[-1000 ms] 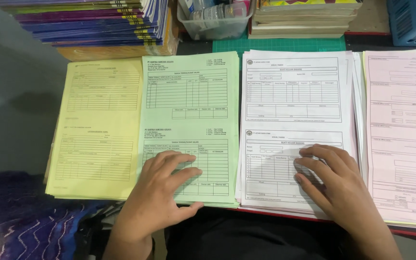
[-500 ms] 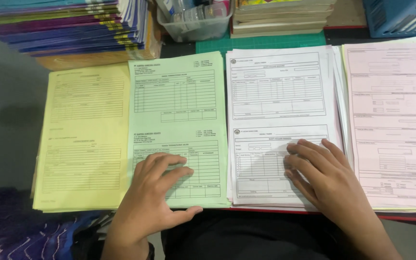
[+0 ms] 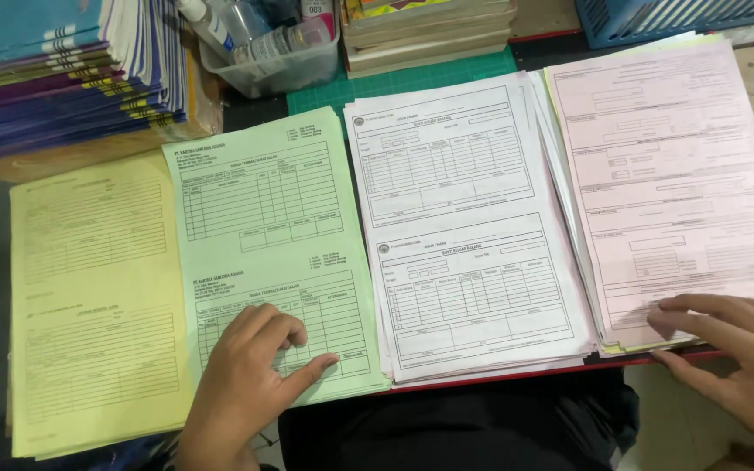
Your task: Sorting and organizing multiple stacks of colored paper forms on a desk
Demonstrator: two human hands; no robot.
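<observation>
Four paper stacks [image 3: 464, 227] side by side, notebooks [image 3: 63, 78] and tub [image 3: 272, 65] behind.

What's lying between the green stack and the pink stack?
The white stack of forms fills that stretch between the green stack and pink stack, in the head view.

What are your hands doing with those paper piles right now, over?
Left hand flat on green printed form stack. Right hand fingertips on pink printed form stack, lower edge. White form stack between them untouched. Nothing in the way.

green forms [image 3: 263, 235], pink forms [image 3: 674, 183], flat stacks
</observation>
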